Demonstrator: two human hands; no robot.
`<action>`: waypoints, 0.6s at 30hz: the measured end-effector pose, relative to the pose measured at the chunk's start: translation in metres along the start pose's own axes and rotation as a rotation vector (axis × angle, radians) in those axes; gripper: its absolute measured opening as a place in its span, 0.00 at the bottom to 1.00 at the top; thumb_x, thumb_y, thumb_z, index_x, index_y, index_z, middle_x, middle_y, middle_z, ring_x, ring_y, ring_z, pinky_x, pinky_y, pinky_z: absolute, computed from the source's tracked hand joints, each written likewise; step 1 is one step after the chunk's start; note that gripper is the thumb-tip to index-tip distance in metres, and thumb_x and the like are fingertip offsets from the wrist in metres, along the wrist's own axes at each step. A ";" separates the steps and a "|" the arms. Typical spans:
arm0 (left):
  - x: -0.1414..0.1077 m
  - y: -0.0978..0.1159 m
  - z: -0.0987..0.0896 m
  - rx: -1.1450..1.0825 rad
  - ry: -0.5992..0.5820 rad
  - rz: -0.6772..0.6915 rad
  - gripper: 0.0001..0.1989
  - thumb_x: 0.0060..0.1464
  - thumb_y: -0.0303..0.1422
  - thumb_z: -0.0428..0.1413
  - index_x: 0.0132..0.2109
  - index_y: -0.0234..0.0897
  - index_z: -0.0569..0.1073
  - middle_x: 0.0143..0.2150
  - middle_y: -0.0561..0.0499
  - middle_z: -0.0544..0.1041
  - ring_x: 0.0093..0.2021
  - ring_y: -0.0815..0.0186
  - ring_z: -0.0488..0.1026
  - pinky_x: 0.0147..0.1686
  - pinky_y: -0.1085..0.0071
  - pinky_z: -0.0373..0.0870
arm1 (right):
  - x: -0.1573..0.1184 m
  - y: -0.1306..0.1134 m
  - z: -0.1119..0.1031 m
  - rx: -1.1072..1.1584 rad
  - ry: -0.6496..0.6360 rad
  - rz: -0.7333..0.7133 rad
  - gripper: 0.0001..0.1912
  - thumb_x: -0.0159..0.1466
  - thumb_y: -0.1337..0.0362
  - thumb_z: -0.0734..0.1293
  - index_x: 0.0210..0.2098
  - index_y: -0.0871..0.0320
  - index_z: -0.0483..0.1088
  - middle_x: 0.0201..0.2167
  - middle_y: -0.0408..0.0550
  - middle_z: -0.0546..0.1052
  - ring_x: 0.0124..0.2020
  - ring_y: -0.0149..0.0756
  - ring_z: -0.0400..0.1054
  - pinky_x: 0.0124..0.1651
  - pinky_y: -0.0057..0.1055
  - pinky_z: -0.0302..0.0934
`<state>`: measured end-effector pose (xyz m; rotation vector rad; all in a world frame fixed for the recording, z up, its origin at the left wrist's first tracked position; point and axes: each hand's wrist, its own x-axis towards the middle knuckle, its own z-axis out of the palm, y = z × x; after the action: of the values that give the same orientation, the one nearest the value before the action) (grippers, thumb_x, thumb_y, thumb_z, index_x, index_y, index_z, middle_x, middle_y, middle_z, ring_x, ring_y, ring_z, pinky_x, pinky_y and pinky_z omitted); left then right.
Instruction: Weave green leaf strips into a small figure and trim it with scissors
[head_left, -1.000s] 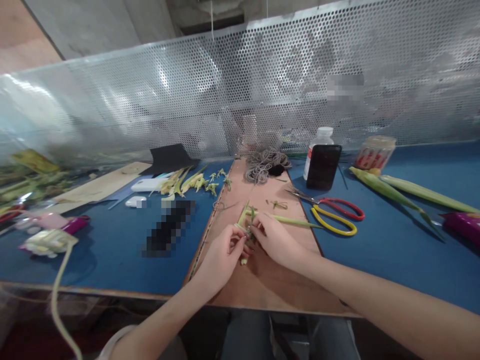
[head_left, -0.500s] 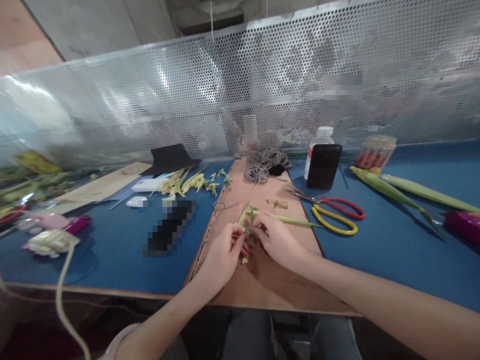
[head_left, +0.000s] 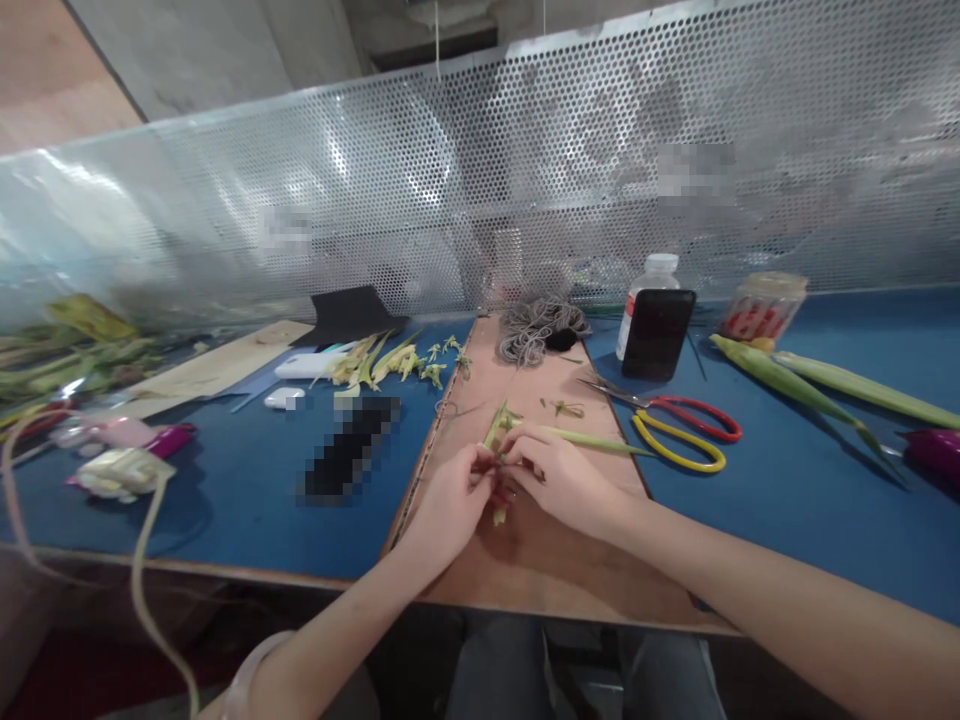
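Observation:
My left hand [head_left: 456,498] and my right hand [head_left: 564,474] meet over the brown board, fingertips pinched together. Between them they grip a small green husk-like leaf piece [head_left: 496,428], whose pointed tips stick up above the fingers. Its pale lower end [head_left: 499,516] shows beneath the fingers; the part in the pinch is hidden. A long green leaf strip [head_left: 611,444] lies on the board, extending right from behind my right hand. Small dried scraps [head_left: 567,409] are just beyond. Scissors [head_left: 639,402] with red and yellow handles rest to the right, blades partly over the board.
Grey cord [head_left: 525,338] is heaped at the board's back. A phone [head_left: 660,338] leans against a bottle [head_left: 661,264], near a jar [head_left: 766,302] and long green husks [head_left: 787,385]. Cut leaf pieces [head_left: 401,362], a blurred dark object [head_left: 352,450] and a cord [head_left: 140,580] are left.
The view has shifted slightly, so everything sits a little farther right. My fingers have drawn closer together around the leaf piece, covering more of its middle.

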<state>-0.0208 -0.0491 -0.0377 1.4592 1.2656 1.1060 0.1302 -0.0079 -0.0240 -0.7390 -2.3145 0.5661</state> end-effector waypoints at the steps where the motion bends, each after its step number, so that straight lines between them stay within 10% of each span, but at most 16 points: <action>1: 0.000 0.001 0.000 -0.012 -0.011 -0.001 0.05 0.51 0.29 0.48 0.36 0.34 0.66 0.32 0.48 0.74 0.29 0.64 0.74 0.31 0.67 0.71 | 0.001 0.000 -0.001 0.003 -0.012 0.004 0.08 0.59 0.74 0.60 0.25 0.59 0.63 0.32 0.46 0.68 0.34 0.31 0.63 0.37 0.29 0.58; 9: 0.001 0.004 -0.002 -0.069 -0.022 -0.073 0.07 0.48 0.31 0.52 0.34 0.32 0.70 0.30 0.49 0.76 0.30 0.64 0.74 0.35 0.67 0.71 | 0.008 0.001 -0.006 0.063 -0.036 -0.038 0.06 0.58 0.73 0.62 0.25 0.59 0.67 0.32 0.46 0.69 0.34 0.31 0.64 0.37 0.28 0.59; 18: 0.000 0.009 -0.002 -0.021 -0.038 -0.064 0.08 0.47 0.26 0.50 0.36 0.32 0.71 0.29 0.50 0.76 0.30 0.65 0.74 0.35 0.68 0.71 | 0.009 -0.010 -0.007 0.099 -0.079 0.266 0.07 0.56 0.69 0.63 0.21 0.59 0.64 0.18 0.38 0.68 0.20 0.26 0.59 0.22 0.23 0.50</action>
<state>-0.0211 -0.0494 -0.0279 1.4081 1.2624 1.0412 0.1252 -0.0079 -0.0098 -1.0005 -2.2552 0.8368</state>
